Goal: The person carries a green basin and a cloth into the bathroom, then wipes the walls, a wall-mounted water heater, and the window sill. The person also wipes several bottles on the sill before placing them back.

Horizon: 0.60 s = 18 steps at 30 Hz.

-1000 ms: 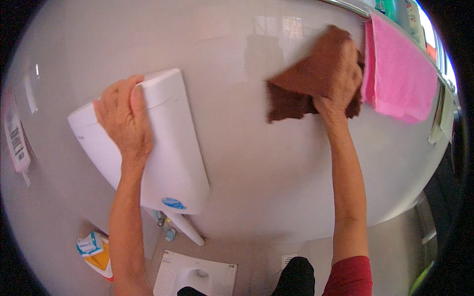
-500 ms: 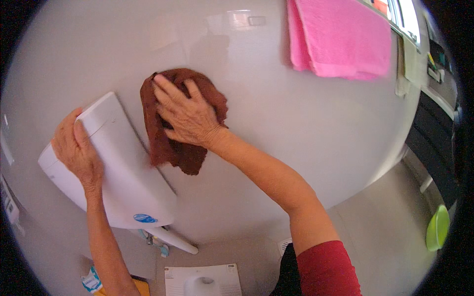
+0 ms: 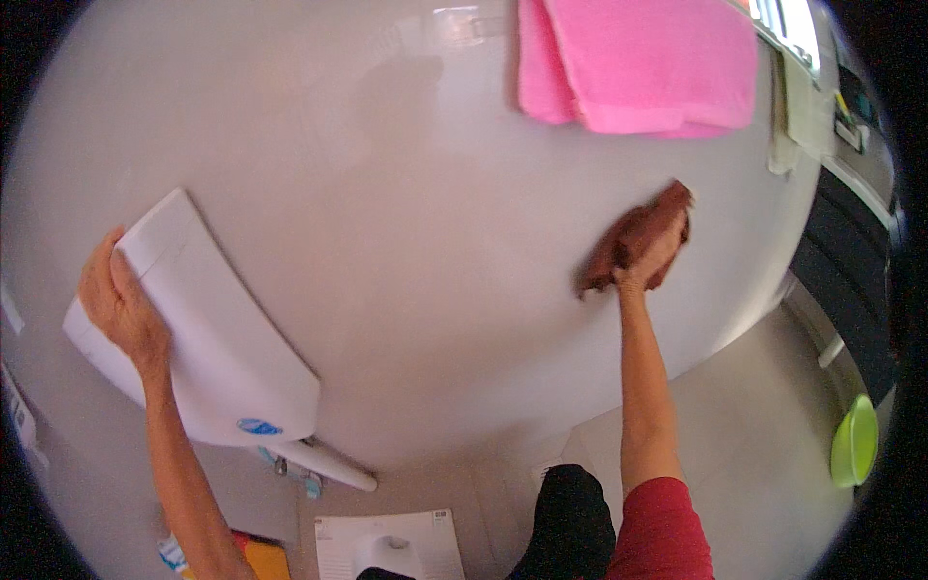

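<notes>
A white toilet cistern [image 3: 208, 319] with a blue oval sticker is fixed to the pale wall [image 3: 416, 261] on the left. My left hand [image 3: 124, 304] grips its upper left side, fingers curled over the edge and partly hidden. Far over to the right, my right hand [image 3: 652, 253] holds a bunched brown cloth [image 3: 633, 230] against the wall, below a hanging pink towel [image 3: 657, 68]. The cloth is blurred by motion and covers most of my fingers.
Below the cistern runs a white pipe [image 3: 329, 466] beside a squat toilet pan [image 3: 338, 541] in the floor. At far right are a green basin [image 3: 855, 445] and a dark ribbed panel [image 3: 846, 266]. Pale cloths [image 3: 793, 111] hang near the window [image 3: 793, 29].
My right hand has swept the brown cloth across the wall to the right, from beside the cistern to under the pink towel; the cloth is now bunched. My left hand stays on the cistern.
</notes>
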### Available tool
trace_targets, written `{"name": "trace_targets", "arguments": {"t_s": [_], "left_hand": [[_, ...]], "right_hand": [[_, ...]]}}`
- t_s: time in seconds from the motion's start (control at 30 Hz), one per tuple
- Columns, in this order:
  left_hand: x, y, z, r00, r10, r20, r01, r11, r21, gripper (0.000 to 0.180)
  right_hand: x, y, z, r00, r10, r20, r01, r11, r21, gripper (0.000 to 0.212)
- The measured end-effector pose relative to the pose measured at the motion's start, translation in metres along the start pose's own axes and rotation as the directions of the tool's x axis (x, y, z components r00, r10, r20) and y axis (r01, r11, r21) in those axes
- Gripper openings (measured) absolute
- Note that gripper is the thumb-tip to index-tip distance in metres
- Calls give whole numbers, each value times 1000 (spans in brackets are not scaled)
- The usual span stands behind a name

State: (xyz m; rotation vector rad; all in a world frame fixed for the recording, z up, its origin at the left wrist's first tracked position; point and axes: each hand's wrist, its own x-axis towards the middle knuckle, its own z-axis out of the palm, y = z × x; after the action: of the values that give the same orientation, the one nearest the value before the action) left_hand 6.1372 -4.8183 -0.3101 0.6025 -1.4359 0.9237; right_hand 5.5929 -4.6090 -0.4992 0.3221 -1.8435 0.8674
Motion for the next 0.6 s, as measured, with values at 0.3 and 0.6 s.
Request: {"name": "trace_targets", "arguments": {"t_s": [0.3, 0.6], "left_hand": [[12, 26, -6, 999, -27, -42, 24, 997, -71, 31], [8, 19, -9, 997, -70, -30, 68, 995, -68, 27]], "right_hand": [[-46, -141, -29, 918, -381, 112, 398, 873, -284, 22], [-143, -324, -104, 466, -878, -105, 779, 352, 518, 37]]}}
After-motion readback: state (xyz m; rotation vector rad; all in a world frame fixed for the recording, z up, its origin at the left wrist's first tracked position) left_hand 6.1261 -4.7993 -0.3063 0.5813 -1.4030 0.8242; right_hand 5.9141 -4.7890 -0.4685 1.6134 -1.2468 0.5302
